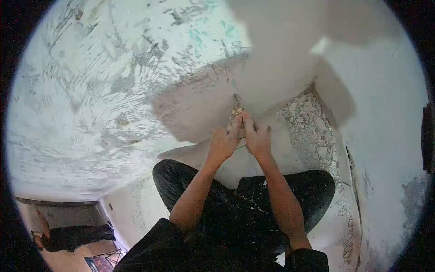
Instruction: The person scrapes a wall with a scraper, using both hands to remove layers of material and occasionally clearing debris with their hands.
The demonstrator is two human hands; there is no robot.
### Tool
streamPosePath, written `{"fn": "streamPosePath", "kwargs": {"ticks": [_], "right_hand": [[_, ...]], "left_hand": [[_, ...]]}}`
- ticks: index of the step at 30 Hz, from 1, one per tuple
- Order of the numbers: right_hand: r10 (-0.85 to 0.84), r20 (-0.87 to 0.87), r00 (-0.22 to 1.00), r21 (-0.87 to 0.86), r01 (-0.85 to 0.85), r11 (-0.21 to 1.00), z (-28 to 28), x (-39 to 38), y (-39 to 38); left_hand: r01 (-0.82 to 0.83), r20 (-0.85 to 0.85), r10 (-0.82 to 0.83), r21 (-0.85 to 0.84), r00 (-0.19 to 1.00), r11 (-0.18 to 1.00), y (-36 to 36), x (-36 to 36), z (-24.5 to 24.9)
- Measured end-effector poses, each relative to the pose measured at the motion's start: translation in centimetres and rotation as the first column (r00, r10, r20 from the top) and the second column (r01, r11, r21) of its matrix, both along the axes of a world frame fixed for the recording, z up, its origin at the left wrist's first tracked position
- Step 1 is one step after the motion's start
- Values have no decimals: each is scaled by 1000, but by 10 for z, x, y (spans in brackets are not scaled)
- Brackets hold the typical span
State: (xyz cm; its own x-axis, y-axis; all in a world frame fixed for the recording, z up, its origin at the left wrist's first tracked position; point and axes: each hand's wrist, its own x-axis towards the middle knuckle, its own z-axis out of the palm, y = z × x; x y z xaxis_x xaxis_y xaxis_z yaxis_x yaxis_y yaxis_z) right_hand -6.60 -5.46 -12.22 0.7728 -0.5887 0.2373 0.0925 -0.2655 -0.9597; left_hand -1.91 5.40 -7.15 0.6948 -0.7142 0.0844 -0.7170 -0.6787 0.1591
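Note:
Both my hands meet in front of my lap around a small scraper [236, 109], which has a narrow dark tip and is crusted with pale, crumbly bits. My left hand [224, 140] is closed around its lower part. The fingers of my right hand [258, 139] are pinched against it from the other side. The tip points away from me towards the scraped wall [122, 86], whose white surface is covered in grey scratch marks. How much of the handle lies within my fingers is hidden.
Broken plaster chips [310, 122] lie along the floor edge to the right, beside a smooth wall [380, 113]. My bent knees [317, 190] flank my arms. Another person [74, 235] in dark clothes is at the lower left.

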Motion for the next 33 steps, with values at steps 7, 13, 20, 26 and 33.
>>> {"fn": "streamPosePath", "kwargs": {"ticks": [7, 13, 20, 26, 33], "right_hand": [[25, -117, 993, -165, -44, 985, 5, -8, -19], [126, -106, 986, -415, -159, 896, 28, -13, -37], [331, -210, 920, -294, -382, 876, 12, 6, -51], [310, -67, 948, -183, -318, 930, -6, 14, -36], [195, 50, 980, -120, -188, 975, -3, 13, -27]], "left_hand": [[-89, -220, 52, -159, 974, 983, -17, 1, -1], [-66, -118, 43, -197, 992, 978, -14, 3, -17], [70, -18, -73, -131, 997, 989, -10, 12, -34], [9, -265, -25, -63, 964, 998, -9, 16, -15], [46, -115, -56, -82, 992, 996, -3, 21, -17]]}}
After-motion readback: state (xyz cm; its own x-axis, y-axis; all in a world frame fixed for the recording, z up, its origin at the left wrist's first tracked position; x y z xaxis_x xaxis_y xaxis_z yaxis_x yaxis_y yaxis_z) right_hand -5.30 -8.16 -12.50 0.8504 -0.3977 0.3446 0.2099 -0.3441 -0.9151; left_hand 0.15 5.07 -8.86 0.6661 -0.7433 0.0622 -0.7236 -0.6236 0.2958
